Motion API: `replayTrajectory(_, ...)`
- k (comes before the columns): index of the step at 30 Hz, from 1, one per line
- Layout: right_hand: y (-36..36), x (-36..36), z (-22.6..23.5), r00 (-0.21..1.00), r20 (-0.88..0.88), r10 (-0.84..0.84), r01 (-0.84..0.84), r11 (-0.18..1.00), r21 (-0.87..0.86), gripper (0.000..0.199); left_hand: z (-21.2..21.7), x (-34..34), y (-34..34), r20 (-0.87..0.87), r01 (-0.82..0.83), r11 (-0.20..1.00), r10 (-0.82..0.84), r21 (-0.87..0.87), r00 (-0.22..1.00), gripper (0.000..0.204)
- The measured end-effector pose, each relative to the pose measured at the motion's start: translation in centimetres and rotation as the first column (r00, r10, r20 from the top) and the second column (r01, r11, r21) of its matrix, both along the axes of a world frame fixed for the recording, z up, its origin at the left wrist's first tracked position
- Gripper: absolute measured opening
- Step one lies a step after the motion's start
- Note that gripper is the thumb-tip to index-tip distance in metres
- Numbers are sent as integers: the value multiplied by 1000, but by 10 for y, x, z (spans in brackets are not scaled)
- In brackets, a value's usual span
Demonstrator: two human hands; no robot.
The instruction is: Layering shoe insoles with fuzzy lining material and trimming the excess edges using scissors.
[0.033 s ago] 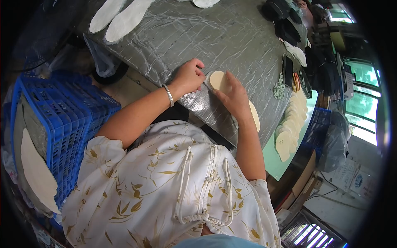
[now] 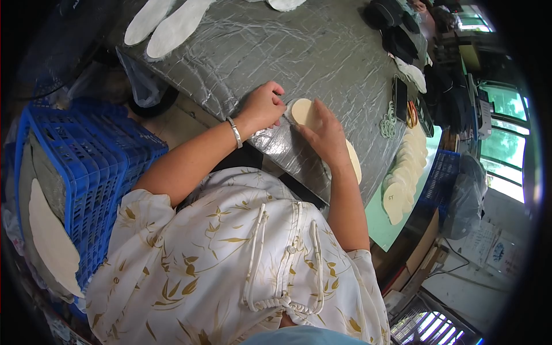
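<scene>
A cream insole-shaped piece lies on the table's crinkled grey plastic cover, near the front edge. My left hand, with a metal bracelet on its wrist, has its fingers curled and pinches the piece's left end. My right hand lies flat on top of the piece and presses it down, hiding its middle. The far end of the piece shows beyond my right wrist.
A blue plastic crate stands at my left with a pale flat sheet beside it. White insole shapes lie at the table's far left. A fanned stack of cream insoles, rubber bands and a dark phone sit to the right.
</scene>
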State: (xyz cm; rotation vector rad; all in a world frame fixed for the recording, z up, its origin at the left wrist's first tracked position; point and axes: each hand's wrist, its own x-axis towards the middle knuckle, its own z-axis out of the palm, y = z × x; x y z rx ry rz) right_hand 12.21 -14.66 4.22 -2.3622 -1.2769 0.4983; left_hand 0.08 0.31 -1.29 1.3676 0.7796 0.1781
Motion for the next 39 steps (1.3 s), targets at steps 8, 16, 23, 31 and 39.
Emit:
replayTrajectory(8,-3,6,-2,1000,25,16,-19,992,128,80,-2,0,3,139,17,1000,-15,-11,990,41)
replayTrajectory(16,-30,-11,32,984,172,56,-135,862,489,84,42,-22,-17,593,285,934,-107,-215,798,76)
replayTrajectory(23,-41,-21,35,935,354,11,-216,810,545,79,71,-22,-32,552,209,977,-158,-30,819,43)
replayTrajectory(31,-51,-23,39,918,395,39,-253,826,504,88,57,-24,-31,534,-6,985,-88,172,841,22)
replayTrajectory(39,-122,-17,31,904,117,-411,257,742,619,47,53,-32,-22,571,55,970,-186,239,800,23)
